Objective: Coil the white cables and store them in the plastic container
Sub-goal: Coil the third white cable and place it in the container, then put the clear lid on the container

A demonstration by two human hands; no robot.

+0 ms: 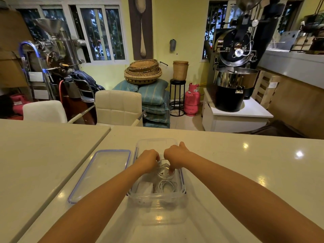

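Note:
A clear plastic container (157, 200) stands on the pale counter in front of me. Inside it lie a coiled white cable (166, 187) near the front, a white power adapter (144, 188) to its left, and a second white cable coil (164, 173) further back. Both hands reach down into the container over that second coil. My left hand (148, 159) has its fingers curled on the coil's left edge. My right hand (176, 157) pinches the coil on its right side, fingertips pressing down on it.
The container's clear lid (101, 174) with a purple rim lies flat on the counter just left of it. A seam between two countertops runs diagonally at the left. Beyond the far edge stand cream chairs (118, 106), cushions and machinery.

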